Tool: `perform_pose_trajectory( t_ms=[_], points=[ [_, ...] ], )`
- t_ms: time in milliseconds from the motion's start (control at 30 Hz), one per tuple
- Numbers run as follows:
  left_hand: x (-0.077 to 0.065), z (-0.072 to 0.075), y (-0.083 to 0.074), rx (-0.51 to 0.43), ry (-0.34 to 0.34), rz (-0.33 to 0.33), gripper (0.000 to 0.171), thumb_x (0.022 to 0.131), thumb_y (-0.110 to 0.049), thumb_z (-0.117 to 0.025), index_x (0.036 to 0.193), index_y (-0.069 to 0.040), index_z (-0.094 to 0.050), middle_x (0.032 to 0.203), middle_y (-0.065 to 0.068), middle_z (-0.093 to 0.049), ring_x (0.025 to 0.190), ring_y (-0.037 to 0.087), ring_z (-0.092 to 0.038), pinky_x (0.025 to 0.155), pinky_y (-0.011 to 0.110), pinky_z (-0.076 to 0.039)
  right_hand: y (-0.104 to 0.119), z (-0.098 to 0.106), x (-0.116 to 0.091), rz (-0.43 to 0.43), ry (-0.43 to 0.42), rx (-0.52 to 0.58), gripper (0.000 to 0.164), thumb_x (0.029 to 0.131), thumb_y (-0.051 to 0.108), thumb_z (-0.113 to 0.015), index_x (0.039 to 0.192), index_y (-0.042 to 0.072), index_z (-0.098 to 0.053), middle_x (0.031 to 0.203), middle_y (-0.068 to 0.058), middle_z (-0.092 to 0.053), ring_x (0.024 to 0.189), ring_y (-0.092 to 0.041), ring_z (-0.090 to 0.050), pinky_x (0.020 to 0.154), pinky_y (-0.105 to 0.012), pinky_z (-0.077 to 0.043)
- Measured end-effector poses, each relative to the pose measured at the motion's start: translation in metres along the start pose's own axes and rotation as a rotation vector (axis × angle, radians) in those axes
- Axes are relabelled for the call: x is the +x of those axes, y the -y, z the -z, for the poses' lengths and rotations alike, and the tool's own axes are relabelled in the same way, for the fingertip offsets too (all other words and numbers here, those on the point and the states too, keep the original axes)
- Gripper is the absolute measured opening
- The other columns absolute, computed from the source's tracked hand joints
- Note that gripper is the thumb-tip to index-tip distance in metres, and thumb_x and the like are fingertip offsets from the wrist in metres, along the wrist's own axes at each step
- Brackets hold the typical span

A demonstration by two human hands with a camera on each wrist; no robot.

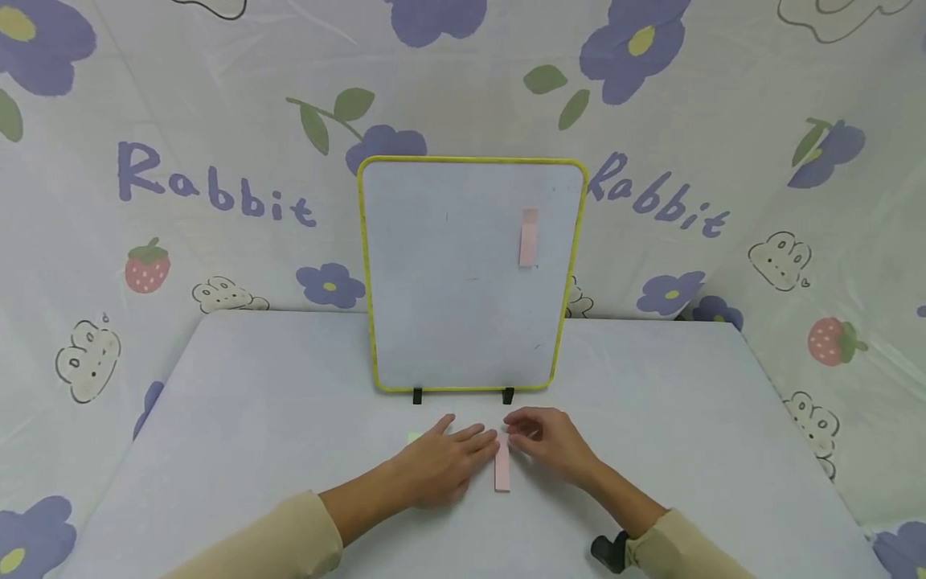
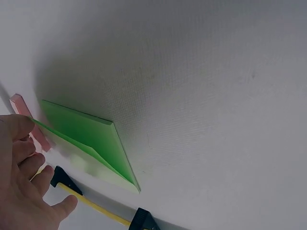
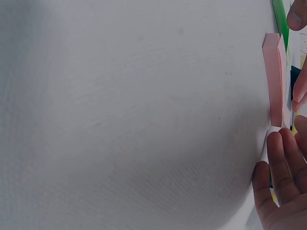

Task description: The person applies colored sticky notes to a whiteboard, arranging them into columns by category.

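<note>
A narrow pink sticky-note pad [image 1: 502,466] lies lengthwise on the white table in front of the whiteboard. My left hand [image 1: 447,462] reaches over a green sticky-note pad [image 2: 81,120], with its fingertips at the upper left edge of the pink pad. In the left wrist view, the green pad's top sheet stands raised, one edge by a fingertip of that hand. My right hand [image 1: 553,441] is at the pink pad's upper right, thumb and index finger bent with a gap between them. A pink sheet [image 3: 283,62] stands slightly off its pad in the right wrist view.
A whiteboard [image 1: 470,322] with a yellow frame stands behind the hands on black feet [image 1: 417,396]. One pink sticky note [image 1: 529,237] is on its upper right. A black object [image 1: 609,553] is at the right sleeve. Patterned cloth [image 1: 239,241] hangs behind the table.
</note>
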State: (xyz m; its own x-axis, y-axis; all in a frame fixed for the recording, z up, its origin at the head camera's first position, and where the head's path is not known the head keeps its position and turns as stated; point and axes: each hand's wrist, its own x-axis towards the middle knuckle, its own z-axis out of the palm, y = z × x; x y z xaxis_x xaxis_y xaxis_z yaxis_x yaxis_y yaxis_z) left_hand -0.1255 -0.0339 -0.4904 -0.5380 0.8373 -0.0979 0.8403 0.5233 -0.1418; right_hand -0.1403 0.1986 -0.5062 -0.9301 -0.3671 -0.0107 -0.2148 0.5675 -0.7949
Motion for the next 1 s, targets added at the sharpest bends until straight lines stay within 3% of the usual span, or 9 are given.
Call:
perform_pose_trajectory(
  t_ms=[367,1000],
  points=[
    [0.0008,0.0009,-0.003,-0.021,0.058,-0.019,0.057,0.1,-0.033,-0.054,0.154,-0.02,-0.04,0.158,-0.006,-0.037,0.143,0.012,-0.037,0.111,0.048,-0.036,0.0065,-0.0046,0.0001,-0.056,-0.014,-0.016,0.021,0.089,0.001,-0.07,0.109,0.0,-0.071,0.098,-0.003,-0.072,0.087,-0.014,-0.066,0.078,-0.027,-0.055],
    [0.001,0.001,-0.0025,-0.025,0.086,-0.022,0.057,0.101,-0.035,-0.053,0.154,-0.02,-0.039,0.159,-0.006,-0.035,0.143,0.012,-0.036,0.113,0.046,-0.035,0.0077,-0.0071,0.0027,-0.043,-0.037,-0.04,0.017,0.088,0.0,-0.07,0.105,0.002,-0.073,0.095,-0.002,-0.072,0.08,-0.011,-0.063,0.073,-0.024,-0.053]
  ],
)
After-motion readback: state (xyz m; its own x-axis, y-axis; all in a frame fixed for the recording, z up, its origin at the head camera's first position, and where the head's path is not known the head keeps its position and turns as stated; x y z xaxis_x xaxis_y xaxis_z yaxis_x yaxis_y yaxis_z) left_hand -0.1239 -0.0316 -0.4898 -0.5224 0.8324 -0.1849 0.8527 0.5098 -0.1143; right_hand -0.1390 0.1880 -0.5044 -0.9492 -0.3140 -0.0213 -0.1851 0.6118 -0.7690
